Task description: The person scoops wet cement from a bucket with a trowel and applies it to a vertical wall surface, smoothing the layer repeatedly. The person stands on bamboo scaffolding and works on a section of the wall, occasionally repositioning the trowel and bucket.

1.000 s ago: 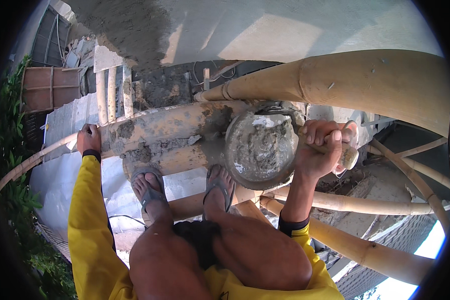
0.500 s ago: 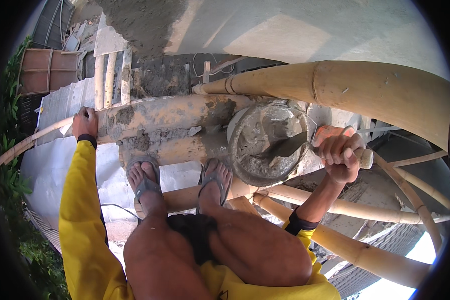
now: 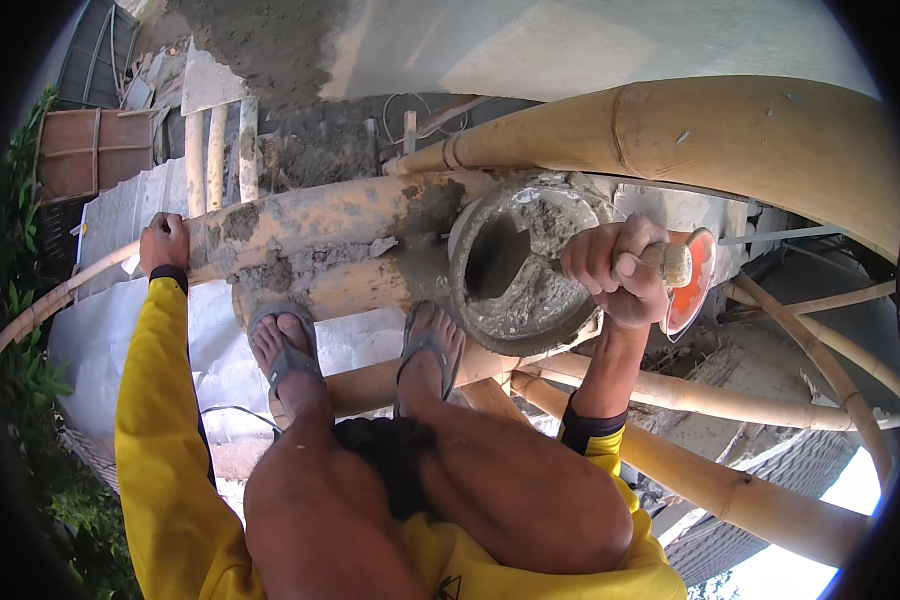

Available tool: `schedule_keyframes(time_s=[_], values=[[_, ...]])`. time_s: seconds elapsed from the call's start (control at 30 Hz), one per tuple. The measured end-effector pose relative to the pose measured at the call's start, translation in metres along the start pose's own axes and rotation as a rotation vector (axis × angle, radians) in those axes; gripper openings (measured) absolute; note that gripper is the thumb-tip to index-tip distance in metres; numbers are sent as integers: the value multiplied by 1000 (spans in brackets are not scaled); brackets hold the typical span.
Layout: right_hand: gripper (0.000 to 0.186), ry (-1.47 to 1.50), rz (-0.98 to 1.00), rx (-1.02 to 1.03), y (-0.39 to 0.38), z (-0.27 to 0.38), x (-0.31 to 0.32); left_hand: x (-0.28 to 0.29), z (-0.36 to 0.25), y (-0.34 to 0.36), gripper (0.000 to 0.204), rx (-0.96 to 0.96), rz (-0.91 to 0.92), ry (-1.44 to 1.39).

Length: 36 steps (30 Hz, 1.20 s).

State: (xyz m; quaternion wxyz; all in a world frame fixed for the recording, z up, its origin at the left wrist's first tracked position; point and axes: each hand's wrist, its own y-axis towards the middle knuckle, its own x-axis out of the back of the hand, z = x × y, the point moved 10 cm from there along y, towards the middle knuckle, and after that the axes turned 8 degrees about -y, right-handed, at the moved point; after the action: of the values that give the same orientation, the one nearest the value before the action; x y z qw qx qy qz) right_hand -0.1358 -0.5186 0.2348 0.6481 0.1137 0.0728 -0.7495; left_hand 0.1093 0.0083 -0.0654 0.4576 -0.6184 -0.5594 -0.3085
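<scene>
My right hand [image 3: 625, 270] is wrapped around the wooden handle [image 3: 673, 263] of a trowel. The trowel's dark, wet blade [image 3: 497, 257] is over the left part of a round bucket [image 3: 457, 312]; I cannot tell how deep it sits. Grey wet mortar [image 3: 555, 222] lies inside the bucket and crusts its wall. Far to the left, my left hand [image 3: 164, 245] is closed on a bamboo pole [image 3: 100, 262], by the end of the mortar-spattered thick bamboo [image 3: 315, 222]. Its fingertips are partly hidden.
My sandalled feet [image 3: 432, 350] stand on bamboo poles smeared with mortar. An orange and white dish-like object [image 3: 692, 285] is behind my right hand. A thick bamboo pole [image 3: 750, 130] crosses beyond the bucket, before a plastered wall [image 3: 570, 45]. More poles [image 3: 740, 500] run below right.
My right hand has moved left, and the trowel blade has shifted left in the bucket. More of the orange and white object shows. My left hand keeps its hold.
</scene>
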Motion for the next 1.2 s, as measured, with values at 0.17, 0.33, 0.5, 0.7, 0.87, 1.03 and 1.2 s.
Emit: schedule_keyframes(time_s=[0.17, 0.33, 0.5, 0.7, 0.87, 1.03, 1.2], values=[[23, -299, -66, -36, -15, 41, 38, 1, 1, -1, 42, -9, -16, 18], [23, -301, -496, 269, -54, 120, 47, -3, 5, 0, 41, -6, -5, -8], [17, -295, -800, -5, -62, 42, 44, -3, 1, 2, 41, -63, -16, -14], [23, -270, -916, 343, -65, 61, 59, -1, 2, 2, 41, -72, -30, -29], [26, -115, -887, 347, -52, 41, 80, -4, 5, 4, 41, -50, -13, -27], [21, -64, -763, -17, -39, -15, 86, -4, 6, 4, 41, -73, -20, -39], [26, -303, -662, -31, -31, 62, 82, -1, 2, 1, 41, -73, -33, -32]])
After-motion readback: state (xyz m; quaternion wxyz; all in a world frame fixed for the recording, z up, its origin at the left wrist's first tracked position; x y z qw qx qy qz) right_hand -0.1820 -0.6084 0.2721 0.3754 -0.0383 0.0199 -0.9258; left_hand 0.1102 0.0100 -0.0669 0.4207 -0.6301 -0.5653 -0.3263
